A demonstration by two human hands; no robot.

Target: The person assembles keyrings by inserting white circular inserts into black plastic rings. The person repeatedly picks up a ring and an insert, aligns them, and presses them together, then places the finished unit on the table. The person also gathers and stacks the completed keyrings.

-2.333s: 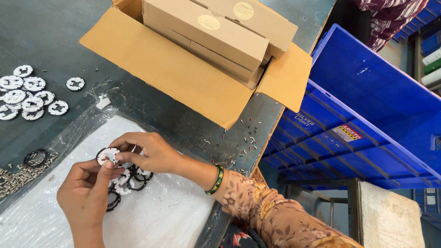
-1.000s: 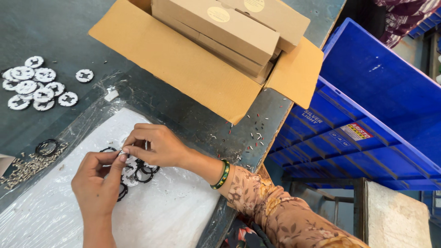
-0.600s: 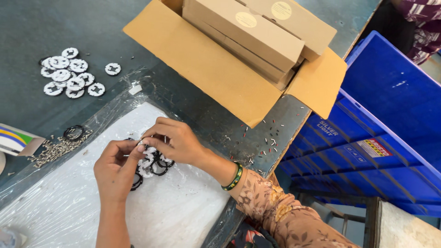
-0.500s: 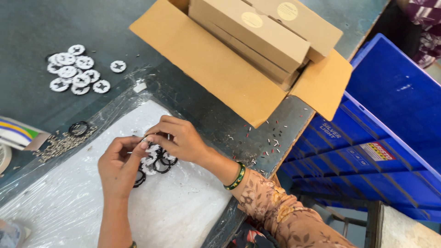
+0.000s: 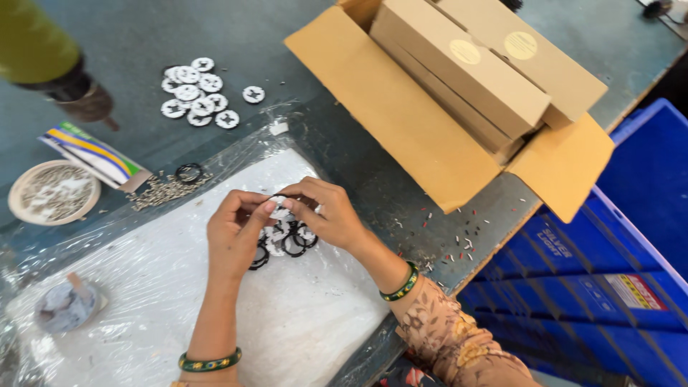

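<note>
My left hand [image 5: 233, 233] and my right hand [image 5: 326, 211] meet over a white plastic-wrapped sheet [image 5: 186, 301], both pinching one small white round part [image 5: 279, 209] between their fingertips. Just under the hands lies a small heap of black rings and white discs [image 5: 283, 240]. A green bangle sits on each wrist.
A group of white discs [image 5: 197, 93] lies on the grey table at the back. An open cardboard carton [image 5: 401, 107] holds long brown boxes. A round dish of small metal parts [image 5: 54, 192], loose screws [image 5: 161, 190] and a black ring are at left. Blue crates [image 5: 631, 265] stand at right.
The camera view has shifted, so the hands sit more central and the dish at left came into view. Both hands stay together over the heap, working the small part.
</note>
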